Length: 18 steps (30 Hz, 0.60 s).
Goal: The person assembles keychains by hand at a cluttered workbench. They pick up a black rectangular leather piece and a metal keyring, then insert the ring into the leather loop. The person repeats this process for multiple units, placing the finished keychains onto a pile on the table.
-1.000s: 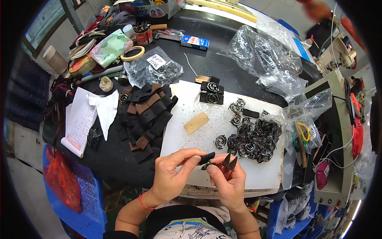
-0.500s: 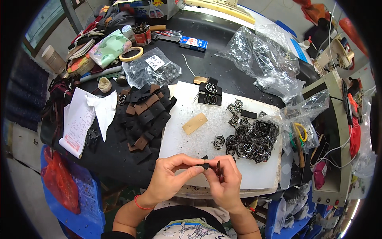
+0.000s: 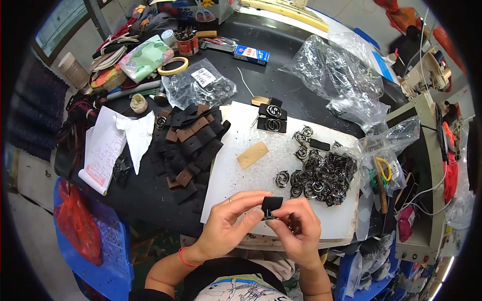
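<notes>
White board (image 3: 226, 175) on black table (image 3: 258, 80). Black strap piece (image 3: 272, 202), over board's near edge, has just turned broad-face into view; left hand (image 3: 226, 226) and right hand (image 3: 297, 236) fingertips pinch it. Probably mid-adjustment.

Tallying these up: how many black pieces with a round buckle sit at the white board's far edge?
2: the nearer piece, and the farther piece just beyond it. Others may be hidden underneath.

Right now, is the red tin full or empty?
The tin isn't empty: dark bits poke up at its rim. Whether they fill it to the bottom, I cannot tell.
</notes>
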Motion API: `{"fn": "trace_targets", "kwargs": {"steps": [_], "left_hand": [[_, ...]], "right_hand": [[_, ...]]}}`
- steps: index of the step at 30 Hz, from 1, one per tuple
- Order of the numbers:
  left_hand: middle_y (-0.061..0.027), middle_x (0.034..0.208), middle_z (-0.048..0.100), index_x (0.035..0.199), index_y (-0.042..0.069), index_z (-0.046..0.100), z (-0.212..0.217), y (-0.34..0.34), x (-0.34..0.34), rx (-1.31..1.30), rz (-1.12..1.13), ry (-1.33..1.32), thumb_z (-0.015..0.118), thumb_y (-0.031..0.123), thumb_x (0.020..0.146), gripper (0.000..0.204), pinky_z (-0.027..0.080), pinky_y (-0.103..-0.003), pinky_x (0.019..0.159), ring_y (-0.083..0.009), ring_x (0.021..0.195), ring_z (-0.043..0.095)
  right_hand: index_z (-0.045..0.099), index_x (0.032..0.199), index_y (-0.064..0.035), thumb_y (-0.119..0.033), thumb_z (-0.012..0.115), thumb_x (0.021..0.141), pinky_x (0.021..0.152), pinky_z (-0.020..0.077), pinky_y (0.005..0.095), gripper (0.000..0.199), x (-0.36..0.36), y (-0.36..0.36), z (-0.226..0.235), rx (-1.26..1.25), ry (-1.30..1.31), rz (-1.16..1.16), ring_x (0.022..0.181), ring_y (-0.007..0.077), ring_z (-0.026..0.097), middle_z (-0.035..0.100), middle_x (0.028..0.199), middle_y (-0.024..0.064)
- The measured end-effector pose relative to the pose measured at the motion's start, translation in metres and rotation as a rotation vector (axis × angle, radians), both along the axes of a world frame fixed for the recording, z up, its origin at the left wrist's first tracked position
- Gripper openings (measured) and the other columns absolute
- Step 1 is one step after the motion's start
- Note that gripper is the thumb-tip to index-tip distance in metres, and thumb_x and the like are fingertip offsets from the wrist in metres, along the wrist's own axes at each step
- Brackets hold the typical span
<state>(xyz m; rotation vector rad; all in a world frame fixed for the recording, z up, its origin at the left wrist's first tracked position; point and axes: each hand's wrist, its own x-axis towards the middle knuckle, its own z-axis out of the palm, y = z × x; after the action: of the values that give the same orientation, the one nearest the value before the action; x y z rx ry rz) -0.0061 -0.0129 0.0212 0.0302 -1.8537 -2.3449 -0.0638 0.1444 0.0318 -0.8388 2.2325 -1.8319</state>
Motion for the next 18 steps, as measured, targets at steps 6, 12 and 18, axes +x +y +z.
{"fn": "trace_targets", "kwargs": {"steps": [6, 12, 18], "left_hand": [[-0.0091, 0.097, 0.064, 0.107, -0.006, 0.059, -0.002, 0.005, 0.000, 0.186, 0.082, -0.153, 0.056, 0.005, 0.090, 0.021, 0.046, -0.023, 0.079, -0.0103, 0.089, 0.058], [-0.0099, 0.098, 0.064, 0.105, -0.006, 0.060, -0.006, 0.003, 0.002, 0.138, 0.055, -0.170, 0.058, 0.005, 0.088, 0.020, 0.048, -0.025, 0.083, -0.0126, 0.091, 0.060], [-0.0112, 0.103, 0.063, 0.105, -0.005, 0.060, -0.007, -0.012, -0.002, -0.100, -0.069, -0.077, 0.063, 0.004, 0.084, 0.023, 0.047, -0.029, 0.090, -0.0162, 0.096, 0.060]], "right_hand": [[0.058, 0.093, -0.0020, 0.006, 0.067, 0.075, 0.050, 0.0380, 0.0204, 0.021, 0.009, -0.006, -0.002, 0.097, 0.029, -0.092, 0.060, 0.0076, 0.046, 0.052, 0.086, 0.0056], [0.058, 0.091, -0.0013, 0.005, 0.066, 0.076, 0.051, 0.0371, 0.0207, 0.018, 0.006, -0.007, -0.004, 0.068, -0.047, -0.101, 0.061, 0.0069, 0.045, 0.052, 0.085, 0.0052], [0.058, 0.090, -0.0009, -0.001, 0.067, 0.078, 0.051, 0.0361, 0.0195, 0.015, -0.003, -0.003, -0.001, 0.103, -0.276, 0.008, 0.059, 0.0054, 0.044, 0.053, 0.077, 0.0027]]}}
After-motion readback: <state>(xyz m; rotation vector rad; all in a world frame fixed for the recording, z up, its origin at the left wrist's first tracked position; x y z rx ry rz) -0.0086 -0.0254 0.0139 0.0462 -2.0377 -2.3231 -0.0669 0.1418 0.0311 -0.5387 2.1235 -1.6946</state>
